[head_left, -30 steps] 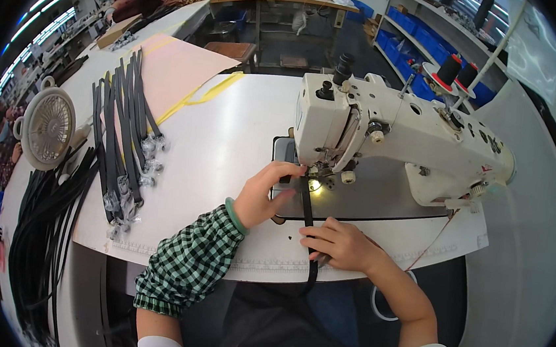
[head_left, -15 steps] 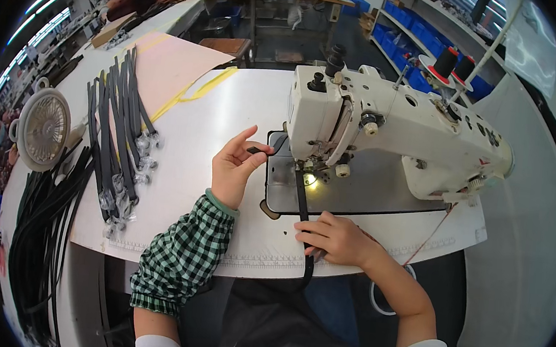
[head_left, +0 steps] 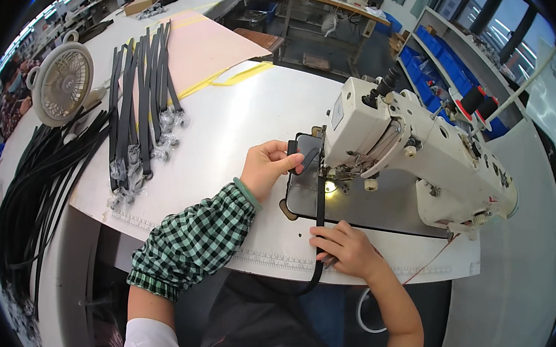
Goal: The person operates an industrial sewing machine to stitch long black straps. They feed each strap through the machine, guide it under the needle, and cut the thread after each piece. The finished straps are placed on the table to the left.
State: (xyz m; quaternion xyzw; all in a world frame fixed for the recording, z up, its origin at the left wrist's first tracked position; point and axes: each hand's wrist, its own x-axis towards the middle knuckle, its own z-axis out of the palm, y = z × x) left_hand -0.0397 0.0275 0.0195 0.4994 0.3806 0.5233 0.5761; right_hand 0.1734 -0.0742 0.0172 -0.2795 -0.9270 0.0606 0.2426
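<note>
A narrow black strap runs under the needle area of a white sewing machine and drops over the table's front edge. My left hand, wrist inside a green checked sleeve cover, pinches the strap's far end between thumb and fingers, left of the machine head. That end bends in a loop beside the metal bed plate. Nearer to me, my right hand has its fingers closed on the strap at the table edge. A small greyish thing under those fingers is too hidden to name.
At the left, dark straps with plastic-wrapped ends lie on the white table. Beyond them is pink sheet material. A small fan stands by hanging black straps. Thread spools rise behind the machine.
The whole view has shifted, so the table and machine sit further right and tilted. My left hand now holds the strap's end more upright. My right hand keeps its place on the strap.
</note>
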